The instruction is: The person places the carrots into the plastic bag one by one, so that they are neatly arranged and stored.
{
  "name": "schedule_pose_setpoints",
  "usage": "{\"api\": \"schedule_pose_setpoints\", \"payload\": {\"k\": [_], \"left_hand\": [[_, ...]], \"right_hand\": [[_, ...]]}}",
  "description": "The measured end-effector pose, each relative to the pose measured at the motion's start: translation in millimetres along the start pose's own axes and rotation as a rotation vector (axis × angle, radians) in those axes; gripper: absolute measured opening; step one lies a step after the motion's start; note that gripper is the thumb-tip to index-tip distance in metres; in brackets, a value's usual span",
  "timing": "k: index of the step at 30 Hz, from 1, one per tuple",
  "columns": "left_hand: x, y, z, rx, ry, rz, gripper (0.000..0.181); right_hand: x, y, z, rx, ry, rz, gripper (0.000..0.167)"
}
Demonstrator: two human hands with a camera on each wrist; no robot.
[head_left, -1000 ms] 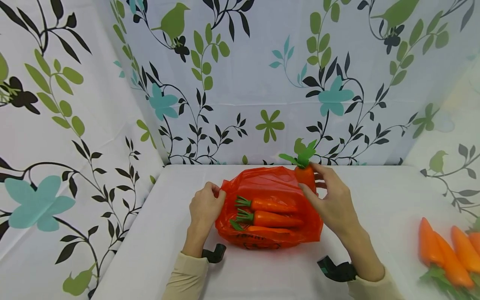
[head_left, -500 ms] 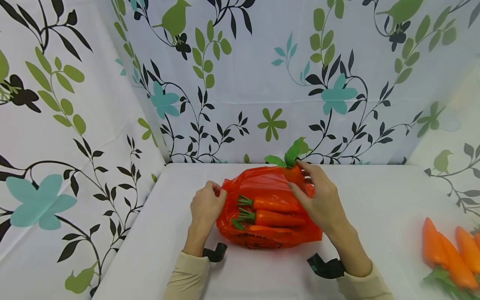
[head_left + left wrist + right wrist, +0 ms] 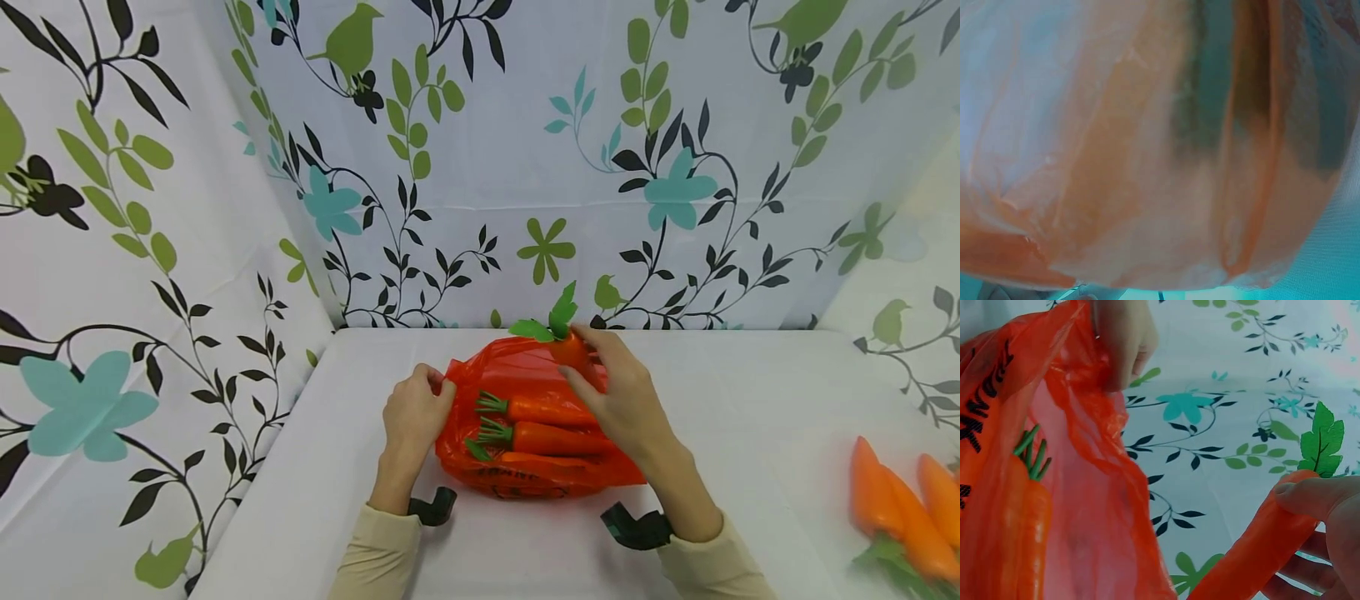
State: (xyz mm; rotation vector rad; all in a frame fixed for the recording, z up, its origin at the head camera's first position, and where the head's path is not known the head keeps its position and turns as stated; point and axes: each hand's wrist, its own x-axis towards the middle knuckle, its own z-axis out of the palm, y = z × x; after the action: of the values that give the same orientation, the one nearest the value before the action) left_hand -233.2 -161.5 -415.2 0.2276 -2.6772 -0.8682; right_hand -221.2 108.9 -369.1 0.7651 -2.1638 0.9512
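In the head view, a red plastic bag [image 3: 626, 471] lies on the white desk [image 3: 757, 400], just in front of the far edge; its film is thin, glossy and creased, with black print on its near side. The left hand [image 3: 415, 412] pinches the bag's left rim between thumb and curled fingers. The right hand [image 3: 624, 404] grips a leafy-topped carrot [image 3: 568, 352] above the bag's far right part, toward the desk's far edge, its flat green leaves pointing up and left. Three smooth, tapered carrots [image 3: 558, 438] lie side by side in the bag, tops to the left; two have spiky green stems, the nearest a flat leaf. More orange carrots [image 3: 873, 492] with green tops lie toward the desk's right edge, partly cut off. A cloth [image 3: 487, 183] printed with leaves, birds and flowers hangs behind the far edge.

In the left wrist view, blurred, wrinkled translucent film fills most of the frame; the fingers' state cannot be told there.

In the right wrist view, the thumb presses on top of the thick, dull-surfaced held carrot below its veined, lobed leaf, and fingers curl beneath. The bag's ruffled mouth gapes beside it, apart from the leaf.
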Motion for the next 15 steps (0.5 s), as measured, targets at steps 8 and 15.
{"api": "schedule_pose_setpoints", "payload": {"k": [8, 15], "left_hand": [[-0.5, 1.1, -0.8, 0.0, -0.002, -0.003, 0.022], [-0.4, 0.5, -0.8, -0.003, 0.005, 0.001, 0.022]], "right_hand": [[-3.1, 12, 16, -0.029, -0.032, -0.005, 0.056], [-8.4, 23, 29, -0.062, -0.111, 0.048, 0.055]]}}
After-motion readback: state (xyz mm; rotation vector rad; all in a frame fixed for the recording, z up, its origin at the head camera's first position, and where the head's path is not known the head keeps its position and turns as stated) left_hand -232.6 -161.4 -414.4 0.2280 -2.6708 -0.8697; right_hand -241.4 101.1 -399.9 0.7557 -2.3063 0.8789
